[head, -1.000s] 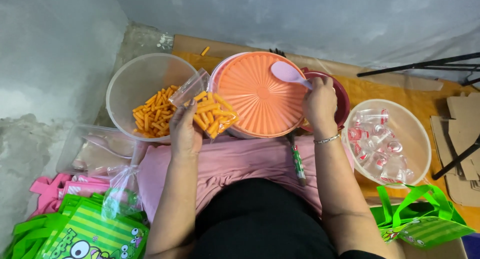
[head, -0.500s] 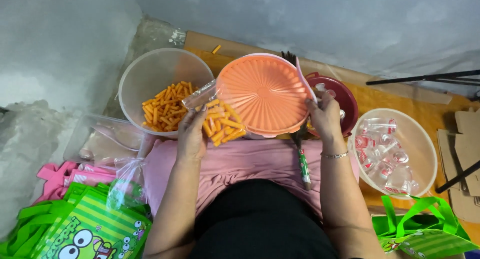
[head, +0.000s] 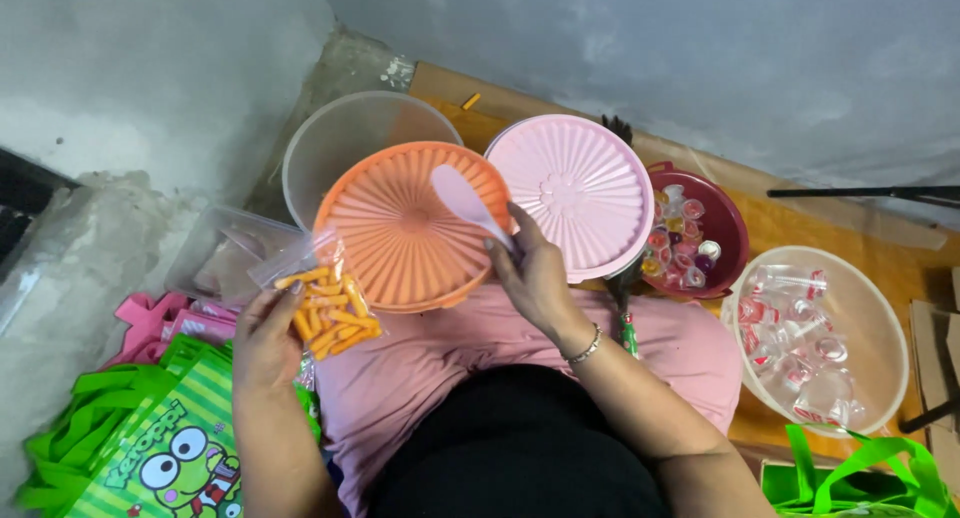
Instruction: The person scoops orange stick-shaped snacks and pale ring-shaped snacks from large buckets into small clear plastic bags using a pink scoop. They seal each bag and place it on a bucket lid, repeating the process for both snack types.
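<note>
A seated person, seen from above, works over a row of containers set against a grey wall. The left hand is closed around a small clear plastic bag packed with orange stick snacks, holding it just beside the near left edge of a ribbed orange lid. The right hand grips both the near right rim of that orange lid and the handle of a pale pink spoon, whose bowl lies across the lid's top. The orange lid sits tilted over a large clear tub, hiding most of its inside. Just to the right, a ribbed pink lid covers another container, and beyond it a dark red bowl holds small coloured jelly cups. Further right, a wide clear bowl is filled with clear cups with red and white tops. A silver bracelet circles the right wrist. A pink cloth covers the lap. Green striped bags with a cartoon frog lie by the left elbow, and another green bag sits at the lower right
</note>
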